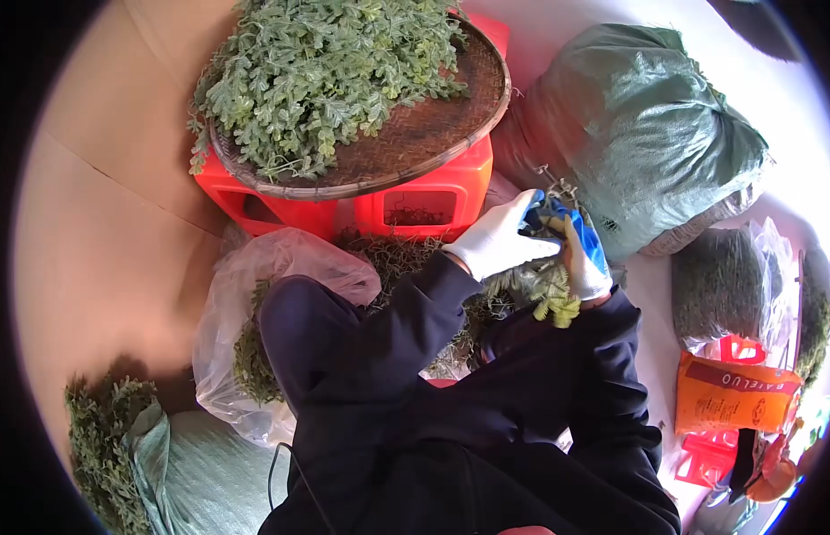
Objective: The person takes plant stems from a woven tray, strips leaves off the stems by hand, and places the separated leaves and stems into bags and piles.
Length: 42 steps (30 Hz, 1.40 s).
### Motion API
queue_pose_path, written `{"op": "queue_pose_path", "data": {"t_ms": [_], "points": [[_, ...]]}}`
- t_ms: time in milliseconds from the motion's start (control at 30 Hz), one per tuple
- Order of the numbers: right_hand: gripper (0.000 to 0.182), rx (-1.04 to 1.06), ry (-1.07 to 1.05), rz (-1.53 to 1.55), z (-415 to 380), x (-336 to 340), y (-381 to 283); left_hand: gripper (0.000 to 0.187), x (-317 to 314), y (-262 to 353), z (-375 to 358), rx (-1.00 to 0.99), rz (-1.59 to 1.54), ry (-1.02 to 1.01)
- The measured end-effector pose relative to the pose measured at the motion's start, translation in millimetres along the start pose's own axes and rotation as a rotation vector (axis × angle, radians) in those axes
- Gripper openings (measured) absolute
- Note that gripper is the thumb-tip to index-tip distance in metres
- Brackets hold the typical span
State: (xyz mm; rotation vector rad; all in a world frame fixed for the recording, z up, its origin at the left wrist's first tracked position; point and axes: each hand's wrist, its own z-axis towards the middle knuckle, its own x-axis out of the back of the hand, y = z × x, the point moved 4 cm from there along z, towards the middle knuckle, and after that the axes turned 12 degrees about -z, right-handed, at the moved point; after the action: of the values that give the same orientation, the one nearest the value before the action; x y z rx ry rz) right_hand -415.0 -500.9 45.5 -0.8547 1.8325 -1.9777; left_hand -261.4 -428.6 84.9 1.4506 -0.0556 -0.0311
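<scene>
My left hand (501,239), in a white glove with blue-coated fingers, reaches in from the left with its thumb and fingers curled around a bunch of leafy sprigs (554,296). Close beside it, my right hand (584,259), gloved the same way, is closed on that bunch. Pale green leaves hang below the hands, and thin, tangled brownish stems or roots stick out above them. The gloves hide the middle of the bunch. Dark, dry plant strands (402,267) lie beneath the hands, between my knees.
A round woven tray (433,134) heaped with green sprigs (330,76) rests on red plastic stools (473,183). A large green sack (651,134) stands at upper right. A clear plastic bag (232,357) sits by my left knee, an orange bag (731,397) at right.
</scene>
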Motion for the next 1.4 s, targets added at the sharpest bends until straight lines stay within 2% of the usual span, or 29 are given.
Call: {"op": "queue_pose_path", "data": {"t_ms": [67, 100, 133, 200, 233, 300, 333, 467, 533, 567, 600, 633, 700, 767, 867, 900, 933, 967, 1000, 1067, 1133, 1167, 1200, 1233, 1267, 1300, 1333, 1367, 1400], "points": [[0.037, 0.177, 0.173, -0.23, 3.5, 10.1, -10.4, 0.064, -5.1, -36.7, 9.3, -0.089, -0.397, -0.092], [0.035, 0.189, 0.144, -0.173, -0.1, 7.1, -16.1, 0.06, -6.8, -33.0, 7.2, 0.135, -0.631, -0.101], [0.036, 0.143, 0.109, -0.013, -1.3, 4.6, -11.6, 0.062, -7.5, -39.3, 11.3, 0.056, -0.697, -0.121], [0.037, 0.064, 0.041, 0.307, 1.4, 1.0, -1.8, 0.067, -10.4, -37.5, 12.3, -0.078, -0.412, -0.136], [0.041, 0.163, 0.02, -0.009, 1.9, 6.2, -1.7, 0.072, -14.1, -38.5, 13.1, -0.05, -0.528, -0.133], [0.045, -0.024, 0.059, 0.349, 3.3, 7.4, -1.9, 0.082, -25.7, -41.4, 12.5, 0.01, -0.763, -0.123], [0.048, -0.118, 0.078, 0.528, 3.5, 5.2, -3.3, 0.088, -28.9, -43.6, 11.9, -0.032, -0.624, -0.081], [0.055, -0.076, -0.062, 0.753, 3.2, 2.1, -2.9, 0.112, -44.8, -63.5, 15.4, -0.288, 0.0, 0.177], [0.051, -0.126, -0.069, 0.757, 4.6, 4.8, 2.9, 0.114, -50.4, -65.1, 13.9, -0.17, 0.022, 0.22], [0.047, -0.167, -0.06, 0.741, 6.5, 6.5, 9.8, 0.106, -53.7, -63.7, 13.0, -0.216, -0.138, 0.221], [0.043, -0.207, -0.053, 0.724, 7.5, 5.9, 10.0, 0.103, -57.6, -69.4, 13.7, -0.172, -0.117, 0.191], [0.037, -0.364, 0.05, 0.599, 4.5, 9.1, 10.6, 0.1, -60.5, -75.3, 14.1, -0.126, -0.094, 0.161], [0.032, -0.321, -0.002, 0.437, 2.3, 8.7, 9.5, 0.089, -59.5, -64.9, 9.5, -0.114, -0.028, 0.143], [0.023, -0.355, -0.007, 0.361, 3.2, 14.7, 22.0, 0.089, -62.9, -71.0, 9.3, 0.023, 0.132, 0.062], [0.021, -0.362, -0.054, 0.568, 9.1, 26.6, 25.4, 0.088, -66.6, -38.9, -6.3, 0.137, 0.439, 0.019], [0.023, -0.257, -0.198, 0.79, 7.3, 18.6, 1.3, 0.086, -71.7, -35.4, -11.2, 0.083, 0.529, 0.058], [0.027, -0.463, 0.017, 0.871, 4.4, 25.3, 8.6, 0.084, -76.8, -23.9, -16.0, 0.024, 0.62, 0.095], [0.028, -0.432, 0.073, 0.904, 2.1, 32.2, 10.2, 0.08, -83.3, -12.5, -21.8, 0.043, 0.554, 0.151], [0.029, -0.406, 0.129, 0.935, -1.7, 39.8, 15.3, 0.075, -91.2, -2.6, -26.0, -0.078, 0.597, 0.233], [0.028, -0.355, 0.101, 0.946, -3.7, 44.9, 23.6, 0.068, -98.2, 2.2, -33.4, 0.032, 0.674, 0.28], [0.027, -0.375, 0.134, 0.974, -14.2, 35.7, 19.9, 0.064, -99.1, 4.8, -42.7, 0.04, 0.788, 0.251], [0.03, -0.413, 0.207, 0.938, -16.6, 29.9, 19.6, 0.062, -98.5, 5.8, -47.5, 0.044, 0.847, 0.236], [0.025, -0.047, 0.331, 0.19, -19.1, 34.0, -1.2, 0.061, -98.9, 8.6, -55.0, -0.015, 0.791, 0.222], [0.018, 0.094, 0.365, -0.395, -17.8, 37.4, -13.7, 0.061, -97.3, 11.8, -65.8, -0.07, 0.736, 0.211], [0.013, 0.203, 0.51, -0.98, -19.1, 40.2, -26.1, 0.06, -92.2, 16.8, -80.0, -0.122, 0.69, 0.209], [0.016, 0.077, 0.601, -1.394, -10.4, 75.8, -16.2, 0.059, -97.2, 29.0, -111.3, -0.058, 0.627, 0.027], [0.014, -0.05, 0.607, -0.958, -7.7, 116.0, 23.7, 0.058, -97.4, 52.3, -146.2, 0.015, 0.557, -0.158], [0.017, -0.149, 0.679, -0.52, -7.0, 155.2, 64.3, 0.054, -69.2, 83.0, -159.9, 0.129, 0.5, -0.182], [0.02, -0.16, 0.546, -0.126, 0.7, 161.4, 90.4, 0.05, -34.3, 104.6, -167.7, 0.229, 0.44, -0.18]]}}
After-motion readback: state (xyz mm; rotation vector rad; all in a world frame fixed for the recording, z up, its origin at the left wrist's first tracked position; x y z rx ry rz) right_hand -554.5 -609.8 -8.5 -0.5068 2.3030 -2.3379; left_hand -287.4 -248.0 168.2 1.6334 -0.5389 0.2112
